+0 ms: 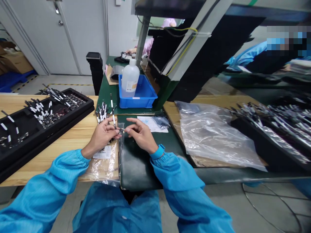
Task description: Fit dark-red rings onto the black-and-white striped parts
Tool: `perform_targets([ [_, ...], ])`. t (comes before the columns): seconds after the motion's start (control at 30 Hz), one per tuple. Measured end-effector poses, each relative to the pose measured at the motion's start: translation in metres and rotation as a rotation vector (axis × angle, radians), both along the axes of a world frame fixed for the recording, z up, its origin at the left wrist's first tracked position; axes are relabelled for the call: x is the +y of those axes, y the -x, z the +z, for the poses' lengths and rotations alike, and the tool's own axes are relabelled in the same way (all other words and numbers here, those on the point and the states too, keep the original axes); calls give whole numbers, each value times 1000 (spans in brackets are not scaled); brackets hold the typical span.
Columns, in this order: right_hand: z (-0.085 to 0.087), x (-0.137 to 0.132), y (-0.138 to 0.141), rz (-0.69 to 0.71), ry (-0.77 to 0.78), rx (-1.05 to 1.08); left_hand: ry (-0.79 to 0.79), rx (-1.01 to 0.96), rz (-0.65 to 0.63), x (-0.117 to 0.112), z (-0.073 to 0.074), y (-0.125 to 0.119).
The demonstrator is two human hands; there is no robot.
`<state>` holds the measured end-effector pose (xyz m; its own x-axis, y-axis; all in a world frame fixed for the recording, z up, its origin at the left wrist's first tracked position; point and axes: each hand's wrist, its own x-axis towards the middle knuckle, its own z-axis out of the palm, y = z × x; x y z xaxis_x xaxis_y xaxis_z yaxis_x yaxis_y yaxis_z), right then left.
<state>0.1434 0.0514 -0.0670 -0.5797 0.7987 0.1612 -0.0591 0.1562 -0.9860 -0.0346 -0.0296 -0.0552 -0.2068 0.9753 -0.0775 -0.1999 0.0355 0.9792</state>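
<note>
My left hand (103,134) is closed in a pinch on a small dark circuit board (121,131). A thin strip cable with a white label (113,119) stands up from between its fingers. My right hand (142,134) meets the board's right edge with the thumb and a bent finger, while its index finger is stretched out above. Behind my left hand lies a bunch of similar labelled strip cables (102,111). Under that hand, a clear plastic bag with a printed label (103,152) rests on the wooden table.
Black foam trays (85,105) of cabled boards stand at the left. A blue bin (138,103) holds a white bottle (130,77) at the back. Clear plastic bags (213,136) and a black tray of cables (274,139) lie at the right. Co-workers sit beyond the sloping post (187,42).
</note>
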Motion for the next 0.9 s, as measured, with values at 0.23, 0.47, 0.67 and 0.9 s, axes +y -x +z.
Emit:
perform_targets([
  [0.23, -1, 0, -2, -2, -42, -34, -10, -4, -2, -2, 3, -1],
  [0.47, 0, 0, -1, -17, -74, -66, -28, 13, -4, -1, 2, -1],
  [0.67, 1, 0, -2, -19, -111, -104, -71, 83, 17, -1, -5, 0],
  [0.9, -1, 0, -4, -6, -185, -116, -85, 143, 29, -2, -7, -2],
])
